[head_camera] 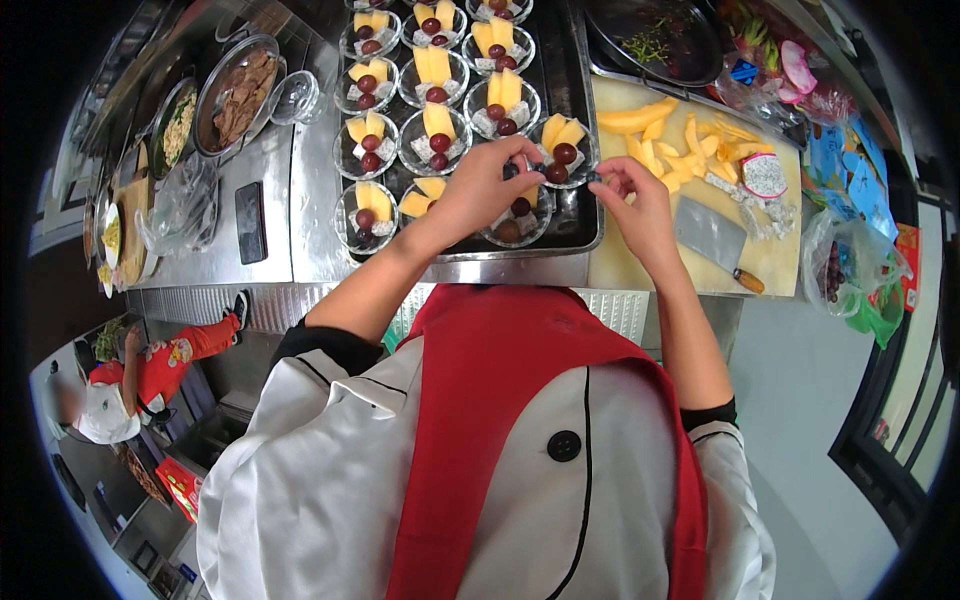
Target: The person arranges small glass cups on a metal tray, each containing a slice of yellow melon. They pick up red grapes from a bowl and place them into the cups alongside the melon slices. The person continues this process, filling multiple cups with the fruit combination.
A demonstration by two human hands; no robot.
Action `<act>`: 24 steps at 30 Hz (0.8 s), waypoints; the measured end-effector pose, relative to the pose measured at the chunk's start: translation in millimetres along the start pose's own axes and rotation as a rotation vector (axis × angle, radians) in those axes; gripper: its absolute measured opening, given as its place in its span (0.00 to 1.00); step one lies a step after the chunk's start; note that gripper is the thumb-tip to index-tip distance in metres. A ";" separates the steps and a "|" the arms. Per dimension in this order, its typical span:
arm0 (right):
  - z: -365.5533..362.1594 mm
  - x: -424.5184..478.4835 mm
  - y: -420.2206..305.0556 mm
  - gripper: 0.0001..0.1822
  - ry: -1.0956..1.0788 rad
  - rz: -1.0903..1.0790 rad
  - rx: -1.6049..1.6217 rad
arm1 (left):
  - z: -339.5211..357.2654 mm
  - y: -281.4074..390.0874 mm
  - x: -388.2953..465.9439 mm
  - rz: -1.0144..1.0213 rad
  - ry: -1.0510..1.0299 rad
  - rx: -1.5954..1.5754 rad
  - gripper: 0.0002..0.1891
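My left hand [486,182] is over the front bowls and holds a few dark blueberries [512,170] in its fingers. My right hand [636,206] pinches one blueberry [595,178] between thumb and fingertip, at the right rim of a glass bowl [589,154]. That bowl contains yellow fruit sticks [562,131], red grapes [564,154] and white dragon fruit cubes. Below my left fingers, another glass bowl [550,217] is partly hidden. Several similar filled bowls stand in rows on a black tray [566,67].
A cutting board [776,274] holds yellow peel [637,118], a cut dragon fruit [765,176] and a cleaver [710,232]. Leftward are stacked glass bowls [295,96], a phone [250,223], a plastic bag [180,206] and a basin of meat [246,97]. Another person [120,390] stands at far left.
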State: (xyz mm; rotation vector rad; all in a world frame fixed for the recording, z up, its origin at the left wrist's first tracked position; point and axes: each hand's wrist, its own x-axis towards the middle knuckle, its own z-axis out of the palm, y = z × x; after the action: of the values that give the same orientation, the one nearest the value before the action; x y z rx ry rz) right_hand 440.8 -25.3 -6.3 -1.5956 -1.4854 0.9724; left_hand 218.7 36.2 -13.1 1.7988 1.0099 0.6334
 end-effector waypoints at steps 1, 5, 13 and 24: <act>3.0 6.2 -2.7 0.12 -0.006 -0.049 -0.122 | -4.0 2.8 3.2 0.035 -0.001 0.170 0.12; 14.8 22.6 -0.4 0.13 -0.008 -0.149 -0.315 | 2.7 1.3 12.7 0.074 0.001 0.416 0.12; 17.6 32.2 6.0 0.13 -0.068 -0.175 -0.456 | 11.4 -3.5 23.2 0.126 -0.070 0.617 0.13; 17.2 36.3 7.5 0.13 -0.108 -0.091 -0.395 | 10.9 0.2 39.5 0.067 -0.221 0.796 0.14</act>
State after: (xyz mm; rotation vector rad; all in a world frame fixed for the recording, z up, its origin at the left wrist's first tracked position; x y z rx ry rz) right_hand 430.2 10.7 -22.3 -1.7480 -1.8986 0.7544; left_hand 247.9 64.5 -17.9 2.5277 1.1368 0.0384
